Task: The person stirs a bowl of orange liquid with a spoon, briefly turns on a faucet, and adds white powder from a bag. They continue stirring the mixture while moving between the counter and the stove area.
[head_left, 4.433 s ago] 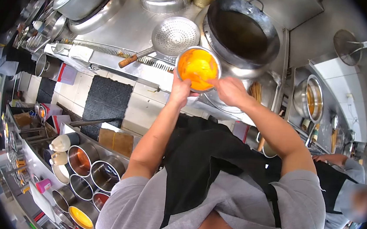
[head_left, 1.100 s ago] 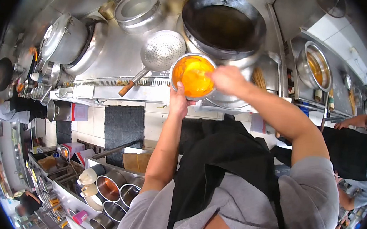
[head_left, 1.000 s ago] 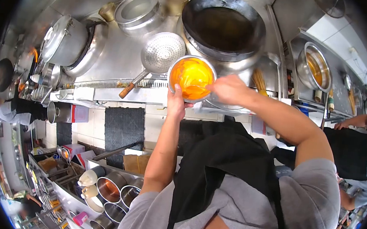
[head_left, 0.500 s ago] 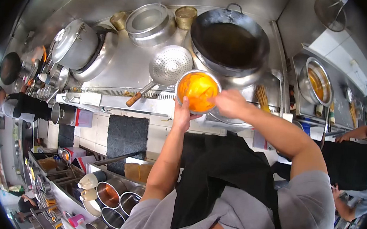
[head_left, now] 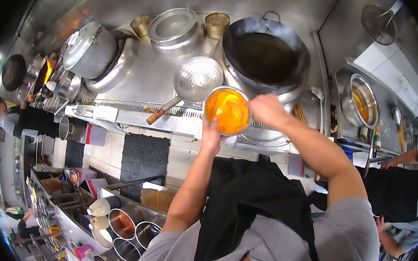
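My left hand point(head_left: 211, 138) grips a metal bowl point(head_left: 247, 126) from its near side, thumb up against the outer wall. Inside the bowl lies a glossy orange-yellow mixture point(head_left: 228, 113), smeared up the sides. My right hand point(head_left: 266, 109) is closed at the bowl's right rim; whatever it grips, if anything, is hidden by the fingers. Just behind the bowl, a perforated metal strainer point(head_left: 198, 77) with a wooden handle rests on the steel range. A large dark wok point(head_left: 265, 56) with dark liquid in it sits beyond my right hand.
A lidded pot point(head_left: 89, 50) and stacked metal basins point(head_left: 173, 30) stand along the range. A steel bowl of amber liquid point(head_left: 360, 101) is on the right counter. Several metal containers point(head_left: 124, 222) stand behind at lower left. A co-worker in a black apron point(head_left: 393, 189) is at right.
My right hand has risen from the bowl's lower right side to its upper right rim. The orange mixture has shifted in the bowl. The whole view has moved slightly.
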A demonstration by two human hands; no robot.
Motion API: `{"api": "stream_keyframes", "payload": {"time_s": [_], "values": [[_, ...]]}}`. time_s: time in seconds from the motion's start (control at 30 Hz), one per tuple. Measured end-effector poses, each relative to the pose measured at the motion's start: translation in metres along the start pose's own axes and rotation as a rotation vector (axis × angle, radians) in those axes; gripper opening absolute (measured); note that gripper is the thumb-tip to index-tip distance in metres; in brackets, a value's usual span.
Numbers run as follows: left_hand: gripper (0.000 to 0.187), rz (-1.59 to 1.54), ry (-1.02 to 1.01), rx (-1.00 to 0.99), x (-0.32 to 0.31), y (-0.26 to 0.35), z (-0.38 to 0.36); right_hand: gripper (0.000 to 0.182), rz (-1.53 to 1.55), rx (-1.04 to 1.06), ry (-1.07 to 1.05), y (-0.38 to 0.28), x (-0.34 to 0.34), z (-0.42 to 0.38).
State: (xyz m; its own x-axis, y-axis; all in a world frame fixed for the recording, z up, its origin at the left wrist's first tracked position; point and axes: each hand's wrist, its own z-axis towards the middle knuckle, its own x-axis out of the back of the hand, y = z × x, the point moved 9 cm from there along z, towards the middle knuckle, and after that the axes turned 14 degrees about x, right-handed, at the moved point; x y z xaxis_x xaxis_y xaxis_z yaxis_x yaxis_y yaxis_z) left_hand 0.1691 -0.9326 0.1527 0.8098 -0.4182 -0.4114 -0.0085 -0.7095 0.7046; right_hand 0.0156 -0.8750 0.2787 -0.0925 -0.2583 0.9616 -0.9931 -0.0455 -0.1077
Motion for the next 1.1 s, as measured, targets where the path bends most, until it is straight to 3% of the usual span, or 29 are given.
{"api": "stream_keyframes", "payload": {"time_s": [0.03, 0.1, 0.23, 0.37, 0.47, 0.5, 0.6, 0.73, 0.87, 0.97, 1.1], "values": [[0.051, -0.005, -0.029, -0.002, -0.002, 0.006, 0.001, 0.036, -0.004, 0.002, 0.004, -0.009, -0.006, -0.004], [0.052, -0.023, -0.029, 0.016, 0.005, 0.013, -0.003, 0.027, 0.045, 0.206, 0.075, -0.044, -0.012, -0.012], [0.053, 0.033, -0.015, 0.013, 0.002, 0.003, -0.001, 0.023, 0.046, 0.056, 0.036, 0.011, 0.015, -0.005], [0.053, 0.042, -0.024, 0.004, -0.001, 0.009, 0.001, 0.032, 0.04, 0.119, -0.052, -0.043, -0.002, -0.012], [0.052, -0.004, -0.043, 0.023, 0.005, 0.009, -0.001, 0.026, 0.137, 0.116, -0.09, 0.005, -0.006, -0.013], [0.052, 0.03, -0.022, -0.007, 0.004, 0.004, 0.004, 0.028, 0.137, 0.025, -0.04, 0.021, 0.0, -0.009], [0.052, 0.013, 0.031, -0.01, -0.002, 0.005, 0.007, 0.037, -0.016, 0.028, -0.052, -0.022, 0.0, -0.004], [0.052, -0.005, -0.005, 0.012, 0.01, 0.007, 0.003, 0.038, 0.064, 0.128, -0.021, -0.007, 0.009, -0.022], [0.055, -0.04, -0.021, -0.025, 0.004, 0.016, -0.003, 0.036, 0.029, 0.014, 0.214, 0.02, 0.041, -0.013], [0.057, -0.025, 0.009, 0.002, -0.01, 0.017, -0.002, 0.033, 0.052, 0.045, 0.283, -0.003, 0.028, 0.003], [0.06, 0.012, 0.0, -0.001, 0.012, 0.026, 0.002, 0.032, 0.067, 0.172, 0.124, -0.032, 0.017, -0.028]]}}
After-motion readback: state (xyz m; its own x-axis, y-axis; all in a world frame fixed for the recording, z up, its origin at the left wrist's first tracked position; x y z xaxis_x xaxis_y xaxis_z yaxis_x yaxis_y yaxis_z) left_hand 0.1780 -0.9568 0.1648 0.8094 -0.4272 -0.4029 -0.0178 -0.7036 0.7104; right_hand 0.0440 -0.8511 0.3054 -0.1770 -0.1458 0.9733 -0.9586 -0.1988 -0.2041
